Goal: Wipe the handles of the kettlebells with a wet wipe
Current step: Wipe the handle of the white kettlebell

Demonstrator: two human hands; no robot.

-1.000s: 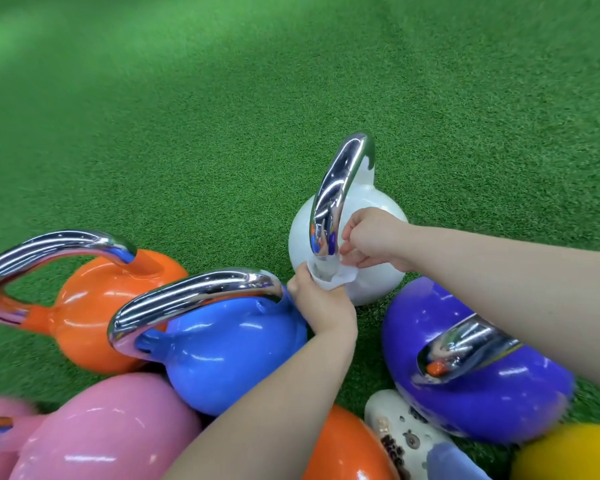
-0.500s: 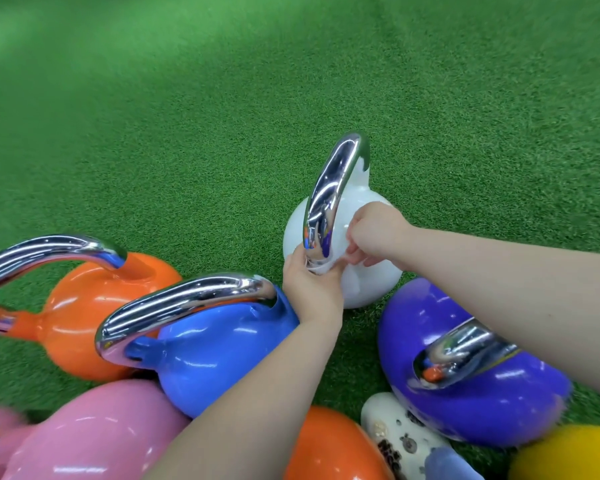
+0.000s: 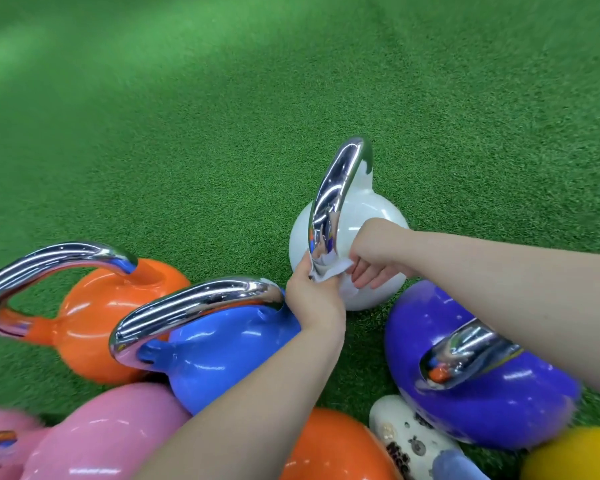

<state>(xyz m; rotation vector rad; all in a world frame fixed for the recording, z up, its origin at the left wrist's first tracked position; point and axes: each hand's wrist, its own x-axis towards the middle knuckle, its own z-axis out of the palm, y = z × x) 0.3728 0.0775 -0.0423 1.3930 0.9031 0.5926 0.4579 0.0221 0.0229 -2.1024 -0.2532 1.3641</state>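
wet wipe (image 3: 326,270): wrapped round base of chrome handle (image 3: 340,188) on white kettlebell (image 3: 364,216)
left hand (image 3: 314,292): pinching the wipe from below
right hand (image 3: 371,254): fingers curled, gripping wipe's other end
kettlebell: upright on green turf (image 3: 222,133)

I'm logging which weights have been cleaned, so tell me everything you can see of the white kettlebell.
The white kettlebell is a glossy round ball with a shiny chrome handle arching up from it. It stands upright on the green turf, the farthest of the cluster, just beyond the blue kettlebell and the purple kettlebell. A white wipe is wrapped around the near foot of the handle, pinched by the left hand and the right hand.
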